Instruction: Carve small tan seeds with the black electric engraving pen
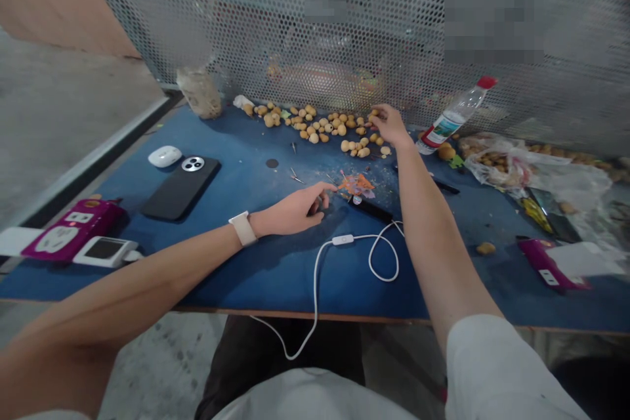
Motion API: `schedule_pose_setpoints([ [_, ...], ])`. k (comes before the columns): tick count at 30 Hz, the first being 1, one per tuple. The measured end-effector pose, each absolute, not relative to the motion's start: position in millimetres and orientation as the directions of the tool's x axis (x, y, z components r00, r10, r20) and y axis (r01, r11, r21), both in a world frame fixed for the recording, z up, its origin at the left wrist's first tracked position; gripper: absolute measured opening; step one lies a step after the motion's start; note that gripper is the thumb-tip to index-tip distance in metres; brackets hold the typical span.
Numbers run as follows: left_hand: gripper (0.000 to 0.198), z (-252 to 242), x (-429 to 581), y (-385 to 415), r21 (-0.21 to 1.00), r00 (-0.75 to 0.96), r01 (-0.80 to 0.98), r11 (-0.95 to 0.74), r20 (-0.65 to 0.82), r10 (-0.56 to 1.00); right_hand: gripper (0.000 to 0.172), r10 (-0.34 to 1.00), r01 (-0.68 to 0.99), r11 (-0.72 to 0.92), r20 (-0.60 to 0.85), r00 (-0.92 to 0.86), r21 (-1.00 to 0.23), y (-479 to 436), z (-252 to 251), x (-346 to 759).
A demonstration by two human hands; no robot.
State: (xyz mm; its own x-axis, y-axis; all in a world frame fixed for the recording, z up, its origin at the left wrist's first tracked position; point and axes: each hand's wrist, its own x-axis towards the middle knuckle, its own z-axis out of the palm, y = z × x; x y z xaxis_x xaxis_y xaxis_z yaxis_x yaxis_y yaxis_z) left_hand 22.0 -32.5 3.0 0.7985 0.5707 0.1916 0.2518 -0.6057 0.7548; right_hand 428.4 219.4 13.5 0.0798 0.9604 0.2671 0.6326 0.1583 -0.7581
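Note:
My right hand (390, 125) reaches to the back of the blue table, its fingertips closed on a small tan gourd (375, 113). Many similar round and two-lobed gourds (322, 126) lie in a loose row around it along the mesh panel. My left hand (298, 208), wearing a pale wristband (243, 228), hovers over or rests on the table with nothing visible in it. Its index finger is stretched out and the others loosely bent. Just beyond that fingertip lies a crumpled orange and purple scrap (358, 185), beside a black pen-like tool (371, 209) on a white cord (388, 269).
At left are a black phone (181, 189), a white case (165, 156), a purple power strip (81, 226) and a jar (199, 93). A red-capped bottle (453, 119) leans at right, near plastic bags (497, 161) and another purple strip (551, 266). Perforated metal (246, 26) walls the back.

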Motion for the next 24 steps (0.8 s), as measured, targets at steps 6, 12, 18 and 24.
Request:
schedule_pose_setpoints([
  [6, 0.061, 4, 23, -32, 0.763, 0.799, 0.246, -0.598, 0.19, 0.571, 0.058, 0.974, 0.48, 0.137, 0.206, 0.094, -0.867, 219, 10, 426],
  [12, 0.062, 4, 23, -31, 0.763, 0.796, 0.247, -0.597, 0.191, 0.574, 0.055, 0.948, 0.644, 0.155, 0.295, 0.115, -0.749, 225, 8, 439],
  [18, 0.063, 4, 22, -30, 0.761, 0.797, 0.252, -0.597, 0.187, 0.575, 0.065, 0.95, 0.882, 0.088, 0.305, 0.065, -0.463, 235, -3, 442],
  [24, 0.063, 4, 22, -31, 0.764, 0.794, 0.245, -0.597, 0.195, 0.575, 0.075, 0.962, 0.888, 0.086, 0.27, 0.044, -0.451, 239, -11, 440],
])
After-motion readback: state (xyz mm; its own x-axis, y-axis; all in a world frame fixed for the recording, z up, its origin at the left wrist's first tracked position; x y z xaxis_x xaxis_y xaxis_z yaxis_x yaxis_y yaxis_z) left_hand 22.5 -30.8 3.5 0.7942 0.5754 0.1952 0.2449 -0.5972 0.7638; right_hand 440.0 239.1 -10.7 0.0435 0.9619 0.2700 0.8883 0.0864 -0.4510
